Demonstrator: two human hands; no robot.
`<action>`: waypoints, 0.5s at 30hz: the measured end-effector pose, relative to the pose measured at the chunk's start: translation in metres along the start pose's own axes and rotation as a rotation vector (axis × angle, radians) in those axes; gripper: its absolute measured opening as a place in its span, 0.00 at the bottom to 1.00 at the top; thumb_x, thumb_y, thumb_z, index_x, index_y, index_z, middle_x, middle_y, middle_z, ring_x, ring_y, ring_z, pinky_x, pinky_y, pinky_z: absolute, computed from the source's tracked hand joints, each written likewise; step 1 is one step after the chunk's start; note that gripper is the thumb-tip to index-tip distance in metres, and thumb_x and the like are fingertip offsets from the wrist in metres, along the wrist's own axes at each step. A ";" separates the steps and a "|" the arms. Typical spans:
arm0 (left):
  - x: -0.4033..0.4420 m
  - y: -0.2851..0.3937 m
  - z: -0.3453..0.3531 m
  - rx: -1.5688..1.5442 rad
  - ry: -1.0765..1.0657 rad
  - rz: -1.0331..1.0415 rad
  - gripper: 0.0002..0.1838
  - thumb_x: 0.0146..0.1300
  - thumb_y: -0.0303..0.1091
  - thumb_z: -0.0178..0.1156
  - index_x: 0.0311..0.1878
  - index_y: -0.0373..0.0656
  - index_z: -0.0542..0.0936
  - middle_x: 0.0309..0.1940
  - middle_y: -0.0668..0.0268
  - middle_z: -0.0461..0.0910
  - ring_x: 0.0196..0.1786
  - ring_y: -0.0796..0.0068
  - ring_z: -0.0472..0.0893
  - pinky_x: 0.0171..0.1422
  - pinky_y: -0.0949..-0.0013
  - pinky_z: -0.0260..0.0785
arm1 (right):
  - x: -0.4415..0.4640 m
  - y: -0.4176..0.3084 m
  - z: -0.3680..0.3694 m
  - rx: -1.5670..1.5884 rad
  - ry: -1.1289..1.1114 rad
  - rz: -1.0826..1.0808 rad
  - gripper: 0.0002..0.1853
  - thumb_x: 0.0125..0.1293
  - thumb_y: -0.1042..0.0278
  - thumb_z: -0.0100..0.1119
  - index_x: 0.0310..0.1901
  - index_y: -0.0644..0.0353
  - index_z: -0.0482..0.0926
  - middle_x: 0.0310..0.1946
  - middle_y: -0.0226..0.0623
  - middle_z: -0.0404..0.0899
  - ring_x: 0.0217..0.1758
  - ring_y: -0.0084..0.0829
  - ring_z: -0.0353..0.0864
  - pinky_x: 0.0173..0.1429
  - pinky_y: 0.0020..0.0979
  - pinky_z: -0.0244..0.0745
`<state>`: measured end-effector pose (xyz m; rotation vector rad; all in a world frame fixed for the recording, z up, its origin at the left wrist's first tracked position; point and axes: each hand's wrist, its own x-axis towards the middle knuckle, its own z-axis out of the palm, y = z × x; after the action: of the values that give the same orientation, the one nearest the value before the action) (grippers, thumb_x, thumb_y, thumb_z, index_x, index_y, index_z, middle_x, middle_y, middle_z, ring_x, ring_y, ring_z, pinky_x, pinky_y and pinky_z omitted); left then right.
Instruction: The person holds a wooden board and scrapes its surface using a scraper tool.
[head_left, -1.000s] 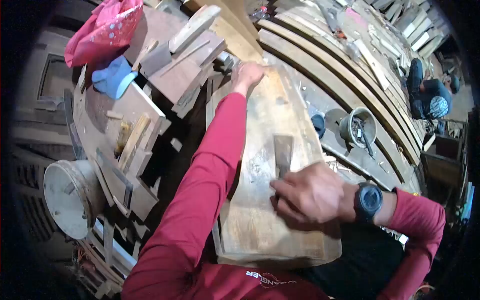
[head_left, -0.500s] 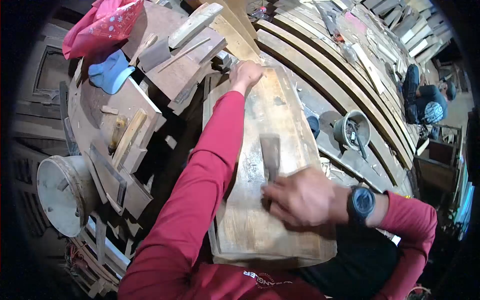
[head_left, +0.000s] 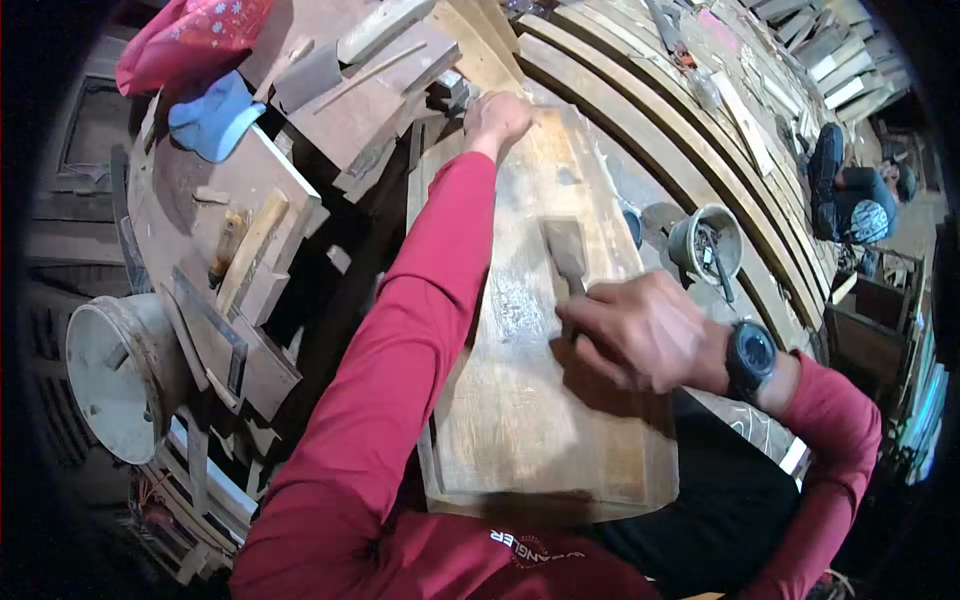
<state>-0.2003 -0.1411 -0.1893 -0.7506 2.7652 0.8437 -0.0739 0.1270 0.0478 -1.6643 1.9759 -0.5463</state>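
A pale, worn wooden board [head_left: 530,430] lies lengthwise in front of me, its near end close to my body. At its far edge, my left hand [head_left: 500,117] is closed over the rim, its fingertips partly hidden. Above the middle of the board, my right hand [head_left: 645,330] is closed around the handle of a putty knife [head_left: 566,250]. The flat blade points away from me over the wood; I cannot tell whether it touches. A wet-looking, shiny patch shows on the board near the blade.
A grey bucket [head_left: 705,243] holding a dark-handled tool stands on the right. Long curved beams [head_left: 640,130] run behind it. At left are a white bucket [head_left: 110,380], a blue cap [head_left: 215,117], a red bag [head_left: 195,40] and wood offcuts. Another person [head_left: 865,195] sits far right.
My right hand and the putty knife have moved slightly away from me and to the right. My left hand keeps its hold on the board's far edge. The view has shifted a little.
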 end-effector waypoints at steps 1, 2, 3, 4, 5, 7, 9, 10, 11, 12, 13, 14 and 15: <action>-0.005 0.004 -0.008 0.001 -0.013 -0.025 0.28 0.66 0.52 0.48 0.54 0.41 0.86 0.61 0.48 0.80 0.65 0.44 0.78 0.70 0.51 0.69 | -0.001 -0.017 -0.009 0.024 0.002 -0.037 0.10 0.61 0.65 0.62 0.42 0.61 0.80 0.22 0.40 0.75 0.22 0.43 0.80 0.25 0.41 0.74; -0.012 0.004 -0.010 -0.001 -0.036 -0.055 0.28 0.66 0.52 0.48 0.55 0.41 0.85 0.61 0.49 0.80 0.65 0.44 0.78 0.70 0.52 0.69 | -0.002 -0.031 -0.017 0.087 -0.002 -0.075 0.11 0.59 0.67 0.63 0.42 0.61 0.81 0.20 0.37 0.74 0.20 0.42 0.79 0.24 0.41 0.74; -0.013 0.004 -0.007 -0.004 -0.049 -0.074 0.28 0.66 0.52 0.48 0.56 0.41 0.85 0.62 0.50 0.80 0.65 0.44 0.78 0.70 0.52 0.69 | -0.002 -0.040 -0.021 0.131 0.007 -0.084 0.10 0.59 0.67 0.61 0.41 0.60 0.81 0.20 0.36 0.74 0.20 0.41 0.79 0.24 0.41 0.74; -0.012 0.005 -0.008 0.026 -0.057 -0.060 0.28 0.65 0.51 0.47 0.55 0.42 0.85 0.62 0.52 0.80 0.65 0.44 0.78 0.69 0.52 0.70 | -0.002 -0.038 -0.019 0.156 -0.001 -0.078 0.10 0.59 0.67 0.60 0.41 0.60 0.81 0.20 0.36 0.74 0.20 0.41 0.79 0.25 0.41 0.74; -0.013 0.006 -0.010 0.046 -0.060 -0.037 0.28 0.65 0.51 0.47 0.55 0.42 0.85 0.62 0.52 0.80 0.65 0.45 0.78 0.69 0.52 0.70 | -0.003 -0.032 -0.015 0.181 -0.006 -0.070 0.09 0.60 0.67 0.59 0.41 0.60 0.80 0.20 0.37 0.74 0.20 0.41 0.79 0.25 0.41 0.74; -0.016 0.008 -0.012 0.088 -0.068 0.014 0.28 0.65 0.51 0.47 0.55 0.43 0.86 0.63 0.53 0.80 0.65 0.45 0.78 0.69 0.53 0.69 | 0.000 -0.008 -0.004 0.107 -0.101 0.047 0.11 0.64 0.64 0.57 0.42 0.62 0.79 0.26 0.44 0.78 0.25 0.48 0.81 0.30 0.44 0.77; -0.003 0.003 0.000 0.065 -0.053 -0.001 0.27 0.65 0.52 0.50 0.54 0.44 0.86 0.62 0.54 0.81 0.65 0.47 0.79 0.69 0.53 0.70 | -0.002 0.020 0.008 0.047 -0.129 0.080 0.11 0.64 0.64 0.58 0.42 0.63 0.79 0.27 0.46 0.79 0.28 0.49 0.82 0.33 0.44 0.78; 0.005 0.000 0.008 0.054 -0.027 -0.006 0.26 0.64 0.52 0.54 0.53 0.46 0.87 0.61 0.54 0.82 0.64 0.47 0.80 0.69 0.54 0.71 | -0.003 0.013 0.003 0.058 -0.118 0.056 0.12 0.64 0.65 0.58 0.44 0.63 0.80 0.27 0.45 0.79 0.27 0.49 0.83 0.32 0.43 0.79; 0.013 -0.009 0.015 0.041 0.005 -0.023 0.25 0.63 0.53 0.57 0.52 0.47 0.88 0.59 0.55 0.83 0.63 0.48 0.80 0.68 0.54 0.72 | -0.005 -0.002 -0.006 0.093 -0.103 0.035 0.12 0.62 0.65 0.60 0.44 0.62 0.81 0.26 0.43 0.79 0.25 0.46 0.82 0.30 0.42 0.79; -0.014 0.001 -0.003 -0.011 0.008 -0.033 0.24 0.64 0.51 0.55 0.53 0.46 0.88 0.61 0.52 0.82 0.65 0.48 0.80 0.69 0.54 0.71 | -0.005 -0.018 -0.011 0.138 -0.099 0.004 0.10 0.63 0.64 0.60 0.38 0.62 0.78 0.24 0.43 0.77 0.24 0.47 0.82 0.30 0.44 0.78; -0.016 -0.005 0.002 -0.004 -0.020 -0.050 0.24 0.64 0.50 0.54 0.53 0.46 0.87 0.61 0.52 0.82 0.65 0.48 0.79 0.69 0.54 0.70 | -0.007 -0.031 -0.015 0.179 -0.093 -0.024 0.10 0.64 0.63 0.60 0.32 0.62 0.74 0.21 0.44 0.74 0.23 0.48 0.81 0.30 0.46 0.78; -0.011 -0.004 0.002 0.002 -0.031 -0.046 0.23 0.64 0.49 0.54 0.54 0.46 0.87 0.61 0.52 0.82 0.65 0.48 0.79 0.69 0.54 0.70 | -0.006 -0.040 -0.017 0.147 -0.094 -0.073 0.11 0.63 0.63 0.61 0.33 0.62 0.74 0.22 0.44 0.75 0.22 0.47 0.80 0.29 0.46 0.77; -0.002 -0.002 0.003 0.007 -0.039 -0.036 0.23 0.64 0.47 0.53 0.54 0.46 0.87 0.61 0.52 0.81 0.65 0.48 0.79 0.69 0.54 0.70 | -0.004 -0.042 -0.019 0.149 -0.126 -0.056 0.11 0.63 0.62 0.61 0.33 0.61 0.74 0.23 0.44 0.75 0.22 0.49 0.80 0.29 0.46 0.77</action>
<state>-0.1974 -0.1395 -0.1918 -0.7718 2.7103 0.8330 -0.0525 0.1231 0.0884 -1.6247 1.7603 -0.5803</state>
